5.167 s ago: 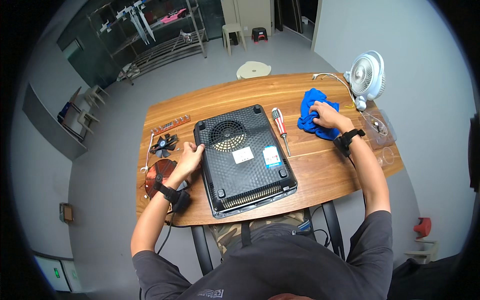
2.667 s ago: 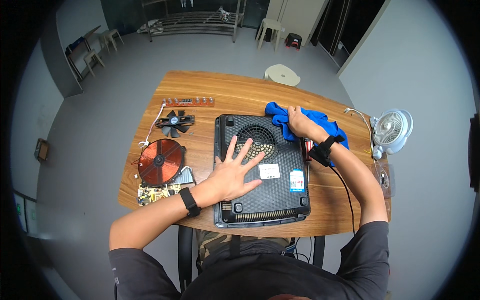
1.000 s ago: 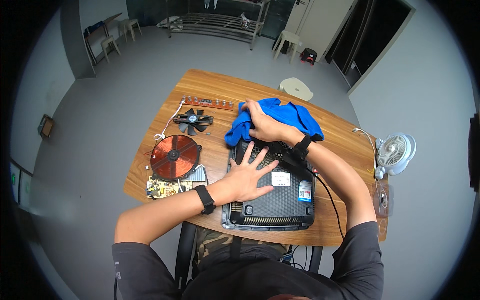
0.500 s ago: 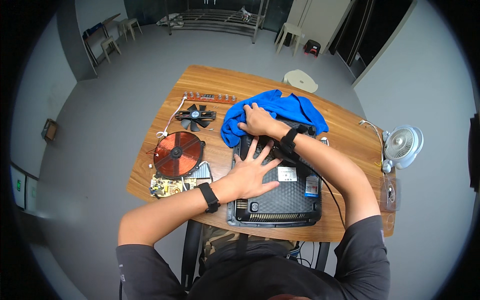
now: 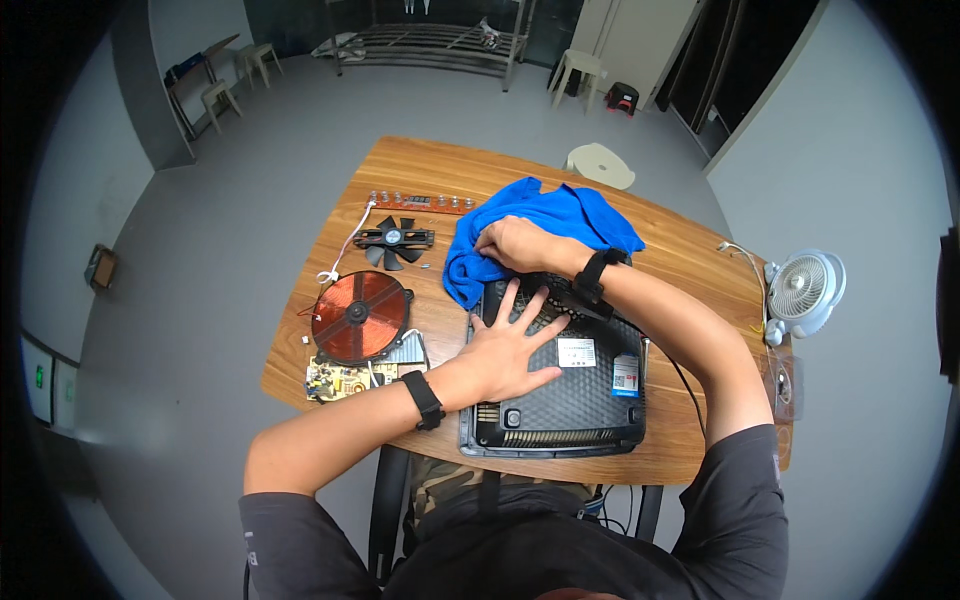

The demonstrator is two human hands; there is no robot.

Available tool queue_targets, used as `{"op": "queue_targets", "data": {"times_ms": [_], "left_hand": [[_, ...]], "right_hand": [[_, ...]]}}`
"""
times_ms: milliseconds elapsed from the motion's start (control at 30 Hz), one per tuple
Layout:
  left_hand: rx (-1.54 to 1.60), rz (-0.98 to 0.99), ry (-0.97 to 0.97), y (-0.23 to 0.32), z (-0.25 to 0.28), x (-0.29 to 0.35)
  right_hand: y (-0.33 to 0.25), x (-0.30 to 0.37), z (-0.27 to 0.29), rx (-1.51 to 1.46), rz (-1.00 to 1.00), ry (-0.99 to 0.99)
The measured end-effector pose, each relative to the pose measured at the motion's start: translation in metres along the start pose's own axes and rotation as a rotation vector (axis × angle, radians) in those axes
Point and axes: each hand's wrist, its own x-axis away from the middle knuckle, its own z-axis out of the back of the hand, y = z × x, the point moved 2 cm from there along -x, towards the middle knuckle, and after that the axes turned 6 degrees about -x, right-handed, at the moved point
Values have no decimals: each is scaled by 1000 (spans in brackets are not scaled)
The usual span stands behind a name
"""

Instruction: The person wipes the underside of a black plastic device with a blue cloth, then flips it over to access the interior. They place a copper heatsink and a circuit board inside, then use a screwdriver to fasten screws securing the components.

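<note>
A black plastic appliance housing (image 5: 560,405), looking like an induction cooker base, lies underside up at the table's near edge. It has vents, a white label and a blue-and-white label. My left hand (image 5: 508,358) rests flat on it with fingers spread. Across its far edge lies a rumpled blue cloth (image 5: 575,215). My right hand (image 5: 525,245) has its fingers curled closed at the left part of the cloth, gripping it. My right wrist and forearm cover the housing's far right part.
Left on the wooden table (image 5: 440,300) lie a copper coil disc (image 5: 360,315), a circuit board (image 5: 340,382), a black fan (image 5: 394,240) and a button strip (image 5: 420,203). A small white fan (image 5: 805,290) stands at the right. A stool (image 5: 600,165) is beyond the far edge.
My right hand's fingers have curled in from a spread pose onto the cloth, and the hand has come slightly nearer. The cloth's right side has shifted left. My left hand stays on the housing.
</note>
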Motion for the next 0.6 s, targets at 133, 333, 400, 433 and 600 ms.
{"op": "queue_targets", "data": {"times_ms": [133,333,400,433,600], "left_hand": [[16,4,0,0,2,1],[42,5,-63,2,13,1],[12,1,-33,4,10,1],[-3,-7,-20,3,5,-1],[32,-16,25,-3,-4,0]], "right_hand": [[-19,10,3,2,21,-109],[-47,19,7,173,-90,-233],[-44,13,9,147,-135,-206],[-33,8,6,117,-153,-177],[-10,-1,10,34,-55,118]]}}
